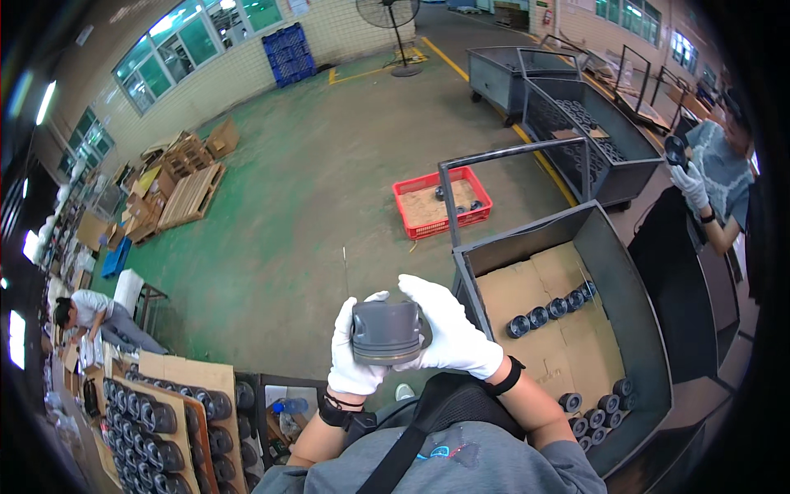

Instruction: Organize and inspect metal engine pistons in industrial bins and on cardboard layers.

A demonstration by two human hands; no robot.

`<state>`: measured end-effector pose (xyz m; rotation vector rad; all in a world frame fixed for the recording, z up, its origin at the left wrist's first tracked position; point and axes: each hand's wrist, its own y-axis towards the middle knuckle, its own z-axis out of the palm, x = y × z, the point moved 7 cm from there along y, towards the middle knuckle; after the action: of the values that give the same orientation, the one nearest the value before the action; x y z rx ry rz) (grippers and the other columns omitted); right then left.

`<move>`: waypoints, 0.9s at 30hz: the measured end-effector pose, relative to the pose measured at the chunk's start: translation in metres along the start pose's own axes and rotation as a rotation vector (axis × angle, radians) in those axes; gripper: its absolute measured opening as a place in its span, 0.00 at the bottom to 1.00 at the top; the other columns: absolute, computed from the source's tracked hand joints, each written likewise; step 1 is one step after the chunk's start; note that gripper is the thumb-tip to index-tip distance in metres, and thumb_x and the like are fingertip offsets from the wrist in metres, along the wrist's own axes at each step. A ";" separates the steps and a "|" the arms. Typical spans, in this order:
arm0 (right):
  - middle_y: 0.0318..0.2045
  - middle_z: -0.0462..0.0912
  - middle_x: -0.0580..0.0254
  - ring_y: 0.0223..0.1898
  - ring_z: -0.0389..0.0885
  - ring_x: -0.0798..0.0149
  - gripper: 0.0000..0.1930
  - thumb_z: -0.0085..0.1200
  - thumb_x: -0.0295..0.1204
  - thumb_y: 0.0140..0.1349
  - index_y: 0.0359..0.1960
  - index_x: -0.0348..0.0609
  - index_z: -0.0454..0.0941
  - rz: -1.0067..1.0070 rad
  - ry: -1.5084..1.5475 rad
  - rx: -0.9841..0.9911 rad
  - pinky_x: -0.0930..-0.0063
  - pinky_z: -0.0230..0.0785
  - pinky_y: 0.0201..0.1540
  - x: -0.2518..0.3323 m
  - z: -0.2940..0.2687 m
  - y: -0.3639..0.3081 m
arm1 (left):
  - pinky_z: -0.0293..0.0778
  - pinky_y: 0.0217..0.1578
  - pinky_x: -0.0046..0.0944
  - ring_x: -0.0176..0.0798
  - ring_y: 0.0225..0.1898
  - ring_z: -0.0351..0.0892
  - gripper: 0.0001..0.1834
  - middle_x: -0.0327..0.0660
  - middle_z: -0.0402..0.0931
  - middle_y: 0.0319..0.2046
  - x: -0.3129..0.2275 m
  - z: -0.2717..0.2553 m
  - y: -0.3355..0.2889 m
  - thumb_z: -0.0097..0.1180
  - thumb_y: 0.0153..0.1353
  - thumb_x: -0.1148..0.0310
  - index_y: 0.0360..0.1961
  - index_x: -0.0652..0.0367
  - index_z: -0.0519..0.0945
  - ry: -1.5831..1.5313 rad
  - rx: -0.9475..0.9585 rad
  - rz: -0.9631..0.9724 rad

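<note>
Between your white-gloved left grip and right grip you hold a dark cylindrical part. At your right, a cardboard-lined metal cart carries similar parts; a red crate sits on the floor ahead.

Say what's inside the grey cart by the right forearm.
In the cart, cardboard bears a row of dark cylindrical parts and a cluster nearer the wearer. Whatever lies beneath the cardboard is covered.

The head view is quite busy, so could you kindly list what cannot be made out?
Head view:
Dark cylindrical part: far side, hidden by its own body.
Left hand, right hand: fingers partly hidden behind the part.
Rear grey cart: bottom, behind its wall.
Bending person: hand details, too small.
</note>
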<state>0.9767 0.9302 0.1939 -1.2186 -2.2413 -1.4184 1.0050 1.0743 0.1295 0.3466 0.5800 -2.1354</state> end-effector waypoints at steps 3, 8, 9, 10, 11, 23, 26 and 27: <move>0.62 0.70 0.45 0.57 0.75 0.47 0.58 0.78 0.47 0.33 0.68 0.38 0.61 0.098 0.073 0.127 0.60 0.68 0.60 0.001 0.002 0.002 | 0.73 0.54 0.42 0.36 0.48 0.77 0.24 0.40 0.77 0.46 -0.010 0.002 -0.013 0.48 0.70 0.50 0.55 0.57 0.76 0.124 -0.169 0.179; 0.56 0.73 0.48 0.53 0.75 0.49 0.56 0.76 0.36 0.39 0.71 0.38 0.56 0.183 0.348 0.180 0.63 0.70 0.56 0.005 0.009 0.002 | 0.72 0.54 0.44 0.37 0.48 0.77 0.23 0.40 0.77 0.46 -0.017 -0.001 -0.021 0.45 0.72 0.50 0.55 0.57 0.75 0.168 -0.220 0.259; 0.56 0.73 0.48 0.53 0.75 0.49 0.56 0.76 0.36 0.39 0.71 0.38 0.56 0.179 0.351 0.187 0.63 0.70 0.56 0.004 0.009 0.003 | 0.72 0.55 0.47 0.41 0.49 0.77 0.26 0.42 0.78 0.47 -0.018 -0.001 -0.022 0.43 0.71 0.47 0.54 0.57 0.75 0.172 -0.219 0.253; 0.55 0.73 0.48 0.51 0.76 0.49 0.52 0.74 0.32 0.39 0.69 0.40 0.59 0.173 0.346 0.183 0.62 0.71 0.55 0.003 0.009 0.004 | 0.72 0.55 0.47 0.41 0.49 0.77 0.26 0.42 0.78 0.47 -0.019 -0.003 -0.023 0.43 0.71 0.47 0.54 0.57 0.75 0.169 -0.222 0.259; 0.53 0.73 0.48 0.49 0.77 0.49 0.48 0.73 0.28 0.39 0.67 0.41 0.61 0.167 0.342 0.179 0.62 0.72 0.54 0.001 0.009 0.004 | 0.70 0.57 0.47 0.42 0.51 0.76 0.28 0.43 0.77 0.49 -0.026 0.002 -0.025 0.41 0.71 0.45 0.55 0.58 0.75 0.304 -0.156 0.359; 0.50 0.77 0.47 0.49 0.80 0.42 0.36 0.69 0.16 0.29 0.47 0.50 0.71 -0.168 0.280 -0.085 0.58 0.76 0.50 0.016 0.023 0.010 | 0.64 0.63 0.50 0.48 0.61 0.70 0.37 0.49 0.74 0.57 -0.055 0.024 -0.038 0.37 0.69 0.37 0.56 0.62 0.74 0.151 0.106 0.475; 0.43 0.77 0.51 0.33 0.80 0.48 0.26 0.65 0.19 0.40 0.44 0.51 0.73 -0.450 0.080 -0.194 0.58 0.76 0.32 0.044 0.017 0.014 | 0.70 0.59 0.48 0.49 0.53 0.77 0.37 0.49 0.79 0.51 -0.039 -0.005 -0.018 0.37 0.69 0.38 0.54 0.64 0.76 0.134 -0.082 0.240; 0.39 0.77 0.53 0.28 0.78 0.51 0.24 0.66 0.22 0.43 0.44 0.52 0.73 -0.505 0.070 -0.123 0.62 0.72 0.26 0.048 0.020 0.018 | 0.72 0.57 0.48 0.48 0.50 0.79 0.38 0.49 0.80 0.49 -0.026 0.000 -0.021 0.36 0.68 0.37 0.53 0.63 0.76 -0.141 0.036 -0.009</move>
<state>0.9646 0.9759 0.2228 -0.6338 -2.5565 -1.7575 1.0029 1.1030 0.1466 0.2117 0.4633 -2.1603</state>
